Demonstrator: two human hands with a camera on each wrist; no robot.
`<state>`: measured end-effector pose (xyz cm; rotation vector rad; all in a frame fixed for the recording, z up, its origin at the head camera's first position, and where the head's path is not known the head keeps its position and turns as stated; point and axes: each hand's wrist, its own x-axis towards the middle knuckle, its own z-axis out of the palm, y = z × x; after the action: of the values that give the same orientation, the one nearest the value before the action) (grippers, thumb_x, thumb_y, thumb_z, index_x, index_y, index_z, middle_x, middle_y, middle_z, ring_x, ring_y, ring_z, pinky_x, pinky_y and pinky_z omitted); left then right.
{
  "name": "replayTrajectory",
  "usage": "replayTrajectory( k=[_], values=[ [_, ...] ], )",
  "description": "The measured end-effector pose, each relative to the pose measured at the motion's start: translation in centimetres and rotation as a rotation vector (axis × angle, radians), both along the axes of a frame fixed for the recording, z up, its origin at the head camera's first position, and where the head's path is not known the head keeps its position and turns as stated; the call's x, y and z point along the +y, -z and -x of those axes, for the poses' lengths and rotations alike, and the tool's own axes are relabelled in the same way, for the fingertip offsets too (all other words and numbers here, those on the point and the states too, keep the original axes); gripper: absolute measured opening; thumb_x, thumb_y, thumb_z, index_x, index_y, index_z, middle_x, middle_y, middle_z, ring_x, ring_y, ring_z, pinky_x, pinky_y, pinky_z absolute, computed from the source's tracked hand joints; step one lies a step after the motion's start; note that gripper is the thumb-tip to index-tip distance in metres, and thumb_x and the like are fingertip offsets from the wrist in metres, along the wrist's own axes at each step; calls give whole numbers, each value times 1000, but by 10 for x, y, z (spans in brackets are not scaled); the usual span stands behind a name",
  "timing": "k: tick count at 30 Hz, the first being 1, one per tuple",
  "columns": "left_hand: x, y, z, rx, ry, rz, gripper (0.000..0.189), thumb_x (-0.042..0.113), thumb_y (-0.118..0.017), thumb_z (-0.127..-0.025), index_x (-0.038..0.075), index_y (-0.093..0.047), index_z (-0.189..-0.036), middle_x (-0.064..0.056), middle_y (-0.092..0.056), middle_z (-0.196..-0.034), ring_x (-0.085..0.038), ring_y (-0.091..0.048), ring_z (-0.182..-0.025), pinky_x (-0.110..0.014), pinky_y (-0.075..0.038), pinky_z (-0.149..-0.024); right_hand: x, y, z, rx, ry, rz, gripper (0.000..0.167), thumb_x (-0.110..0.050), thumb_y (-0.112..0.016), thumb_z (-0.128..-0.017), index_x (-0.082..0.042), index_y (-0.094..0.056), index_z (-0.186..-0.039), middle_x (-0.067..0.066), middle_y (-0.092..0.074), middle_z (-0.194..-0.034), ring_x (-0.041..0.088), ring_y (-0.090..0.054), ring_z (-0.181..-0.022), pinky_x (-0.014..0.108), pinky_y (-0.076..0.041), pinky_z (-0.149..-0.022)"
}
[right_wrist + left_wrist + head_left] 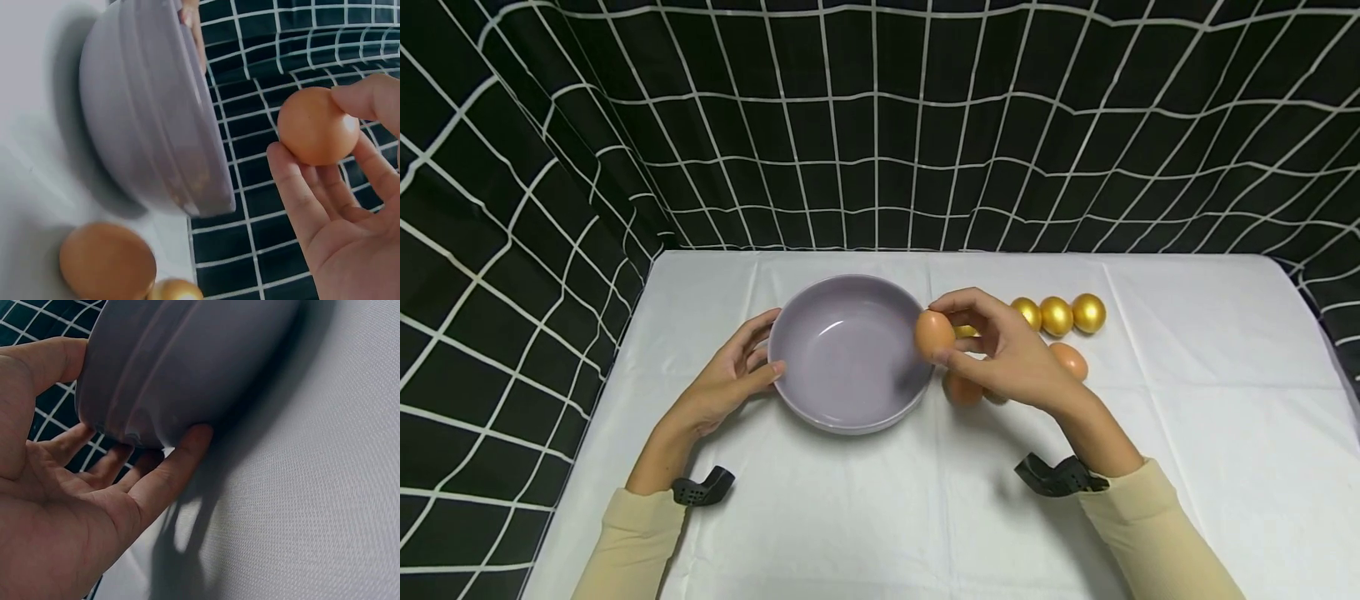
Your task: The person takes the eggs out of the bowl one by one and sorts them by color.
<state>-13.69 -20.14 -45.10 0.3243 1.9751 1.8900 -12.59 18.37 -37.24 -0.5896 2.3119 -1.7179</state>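
Observation:
A brown egg (934, 335) is pinched between the thumb and fingers of my right hand (1011, 354), held up at the right rim of a round purple-grey bowl (850, 421). In the right wrist view that egg (317, 126) is higher than the bowl's rim (219, 162) and apart from it. My left hand (722, 383) grips the bowl's left side, thumb at the rim. The left wrist view shows its fingers (169, 478) against the outer wall of the bowl (187, 369). No contents show inside the bowl.
Several golden eggs (1057, 317) stand in a row at the back right, partly behind my right hand. Brown eggs, one by the bowl (962, 389) and another farther right (1070, 360), lie on the white cloth (865, 508). Black netted-pattern fabric (850, 133) rises behind.

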Motion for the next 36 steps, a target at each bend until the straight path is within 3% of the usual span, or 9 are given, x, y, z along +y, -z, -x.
replayTrajectory(
  k=[11, 18, 30, 36],
  values=[
    [0, 1, 0, 5, -3, 2, 79, 4, -65, -102, 18, -24, -168, -16, -33, -168, -15, -53, -140, -26, -61, -93, 25, 4, -6, 28, 97, 30, 44, 1, -70, -96, -6, -58, -137, 2, -63, -134, 11, -68, -117, 22, -58, -98],
    [0, 2, 0, 2, -5, 4, 79, 5, -66, -102, 19, -25, -168, -14, -34, -168, -19, -51, -143, -26, -61, -93, 43, 10, -11, 45, 113, 162, 44, 10, -67, -95, 0, -57, -136, 2, -64, -131, 11, -68, -112, 20, -59, -95],
    [-1, 1, 1, 2, -2, -10, 79, 4, -66, -101, 19, -25, -168, -13, -34, -168, -13, -55, -138, -26, -61, -92, 76, 20, -23, 67, 236, 213, 47, 13, -66, -95, -6, -59, -137, 3, -57, -137, 10, -64, -117, 15, -58, -88],
    [0, 1, 0, 3, 3, -7, 80, 4, -66, -101, 18, -24, -168, -15, -34, -168, -12, -55, -137, -26, -61, -92, 98, 23, -25, 100, 287, 244, 49, 16, -65, -94, -2, -58, -138, 2, -60, -136, 10, -63, -119, 14, -57, -88]
  ],
)
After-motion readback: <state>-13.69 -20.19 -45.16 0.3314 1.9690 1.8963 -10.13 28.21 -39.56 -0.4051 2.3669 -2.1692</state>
